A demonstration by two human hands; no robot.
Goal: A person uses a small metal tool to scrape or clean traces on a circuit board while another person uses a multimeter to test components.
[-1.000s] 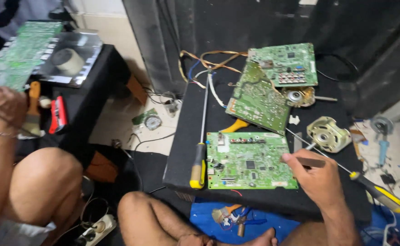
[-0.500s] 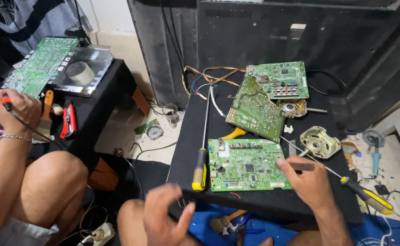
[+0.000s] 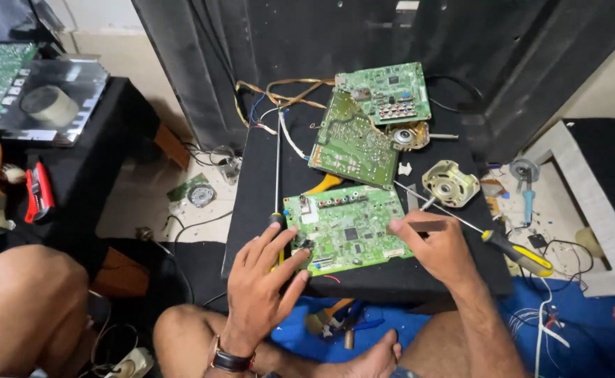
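Head view: left hand (image 3: 262, 280) open-gripped on circuit board (image 3: 346, 227), right hand (image 3: 437, 246) gripping metal strip (image 3: 419, 226), screwdrivers (image 3: 277, 175) flanking.

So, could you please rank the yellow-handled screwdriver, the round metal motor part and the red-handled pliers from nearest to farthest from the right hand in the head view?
1. Yellow-handled screwdriver, just right of the right hand.
2. Round metal motor part, on the black surface above it.
3. Red-handled pliers, far left on the other table.

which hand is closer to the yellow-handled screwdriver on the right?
Right. The right hand lies just left of the yellow-handled screwdriver, beside its shaft. The left hand is far off at the circuit board's left edge.
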